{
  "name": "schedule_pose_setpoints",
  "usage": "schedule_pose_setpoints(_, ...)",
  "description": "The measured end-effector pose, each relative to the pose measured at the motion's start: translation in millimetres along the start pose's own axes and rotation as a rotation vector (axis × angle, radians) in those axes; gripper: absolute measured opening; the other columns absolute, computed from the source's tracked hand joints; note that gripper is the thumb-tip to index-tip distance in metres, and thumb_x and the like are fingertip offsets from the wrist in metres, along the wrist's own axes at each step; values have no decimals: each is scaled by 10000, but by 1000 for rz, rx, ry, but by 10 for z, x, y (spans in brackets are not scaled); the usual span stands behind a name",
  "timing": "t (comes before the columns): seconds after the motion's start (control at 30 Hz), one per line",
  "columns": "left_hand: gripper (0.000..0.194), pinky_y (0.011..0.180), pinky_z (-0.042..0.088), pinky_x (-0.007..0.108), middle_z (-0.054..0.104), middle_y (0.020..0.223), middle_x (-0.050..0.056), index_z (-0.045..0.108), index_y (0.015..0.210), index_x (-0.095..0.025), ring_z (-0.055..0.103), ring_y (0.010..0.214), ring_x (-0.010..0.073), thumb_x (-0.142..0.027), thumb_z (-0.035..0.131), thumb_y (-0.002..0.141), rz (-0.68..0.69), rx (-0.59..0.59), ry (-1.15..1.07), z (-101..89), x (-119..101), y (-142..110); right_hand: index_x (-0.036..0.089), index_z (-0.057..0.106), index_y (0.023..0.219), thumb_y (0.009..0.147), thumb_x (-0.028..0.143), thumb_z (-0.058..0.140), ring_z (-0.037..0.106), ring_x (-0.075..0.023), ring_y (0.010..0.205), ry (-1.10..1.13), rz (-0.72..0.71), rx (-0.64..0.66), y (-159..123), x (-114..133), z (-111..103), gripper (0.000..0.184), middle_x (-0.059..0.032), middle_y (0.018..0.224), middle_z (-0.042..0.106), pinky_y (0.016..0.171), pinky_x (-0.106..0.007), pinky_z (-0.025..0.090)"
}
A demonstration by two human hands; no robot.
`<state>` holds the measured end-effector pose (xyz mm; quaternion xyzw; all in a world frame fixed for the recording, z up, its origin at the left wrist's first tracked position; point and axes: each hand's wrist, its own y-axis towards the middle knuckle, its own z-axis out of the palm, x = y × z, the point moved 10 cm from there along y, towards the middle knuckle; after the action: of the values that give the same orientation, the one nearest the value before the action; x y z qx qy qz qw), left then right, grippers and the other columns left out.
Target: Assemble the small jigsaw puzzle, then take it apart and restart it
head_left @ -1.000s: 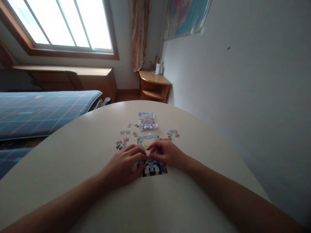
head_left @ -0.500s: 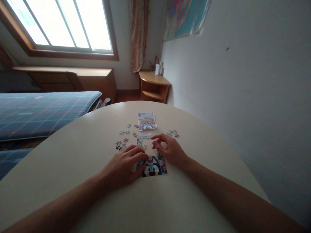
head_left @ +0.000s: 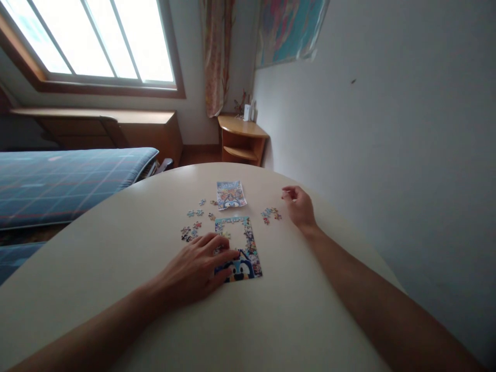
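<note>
A partly assembled jigsaw puzzle (head_left: 250, 243) lies on the table, with a blue cartoon dog's face along its near edge and a bare gap in its middle. My left hand (head_left: 205, 261) rests over its left side, fingers stretched out, covering part of the picture. Off to the right, my right hand (head_left: 300, 206) hovers with its fingers curled together; whether a piece is between them I cannot make out. Just left of that hand is a small cluster of loose puzzle pieces (head_left: 271, 214). Several more puzzle pieces (head_left: 189, 233) are scattered left of the puzzle.
Beyond the puzzle lies a printed picture sheet (head_left: 231, 195) with the same dog. The round cream table (head_left: 248, 325) stands close to a white wall (head_left: 368, 155). A plaid mattress (head_left: 77, 181) is at the left, and a wooden corner shelf (head_left: 242, 126) stands behind.
My right hand has moved from above the puzzle out to the right, past the loose pieces, uncovering the puzzle's right side. My left hand stays on the puzzle. The view has shifted slightly.
</note>
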<state>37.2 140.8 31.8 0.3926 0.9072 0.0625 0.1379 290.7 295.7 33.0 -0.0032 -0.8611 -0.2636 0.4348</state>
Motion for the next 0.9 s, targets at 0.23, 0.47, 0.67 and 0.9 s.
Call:
schedule_pose_setpoints(0.23,313,921,502,481,586,1208,69,582,1275,-310,542,1094,269,-333,502,974,1,20,7,12,-12,18,163,694,929,825,363,549,653,-194,735,-40,62,48,47,-200,79,268,-68,811,724,739,-338,505)
schedule_pose_setpoints(0.47,316,940,507,487,600,1216,79,575,1276,-281,544,1114,266,-275,467,979,44,-27,-14,-21,-33,-23,162,715,910,813,283,588,655,-173,744,-97,37,194,-11,-143,136,200,-69,845,738,749,-310,508)
schedule_pose_setpoints(0.67,224,938,527,465,651,1144,72,646,1079,-230,575,1082,246,-287,448,992,-87,-217,-5,-175,200,-128,226,739,966,784,302,676,617,-225,1039,-139,-126,346,-312,208,168,207,-68,1079,710,972,-398,445)
schedule_pose_setpoints(0.9,265,1012,500,484,600,1310,74,629,1168,-260,534,1222,279,-359,525,946,-185,-224,-4,-145,415,-136,285,745,1022,757,379,747,500,-286,1238,-220,-377,617,-495,422,341,281,-66,1306,608,1086,-524,327)
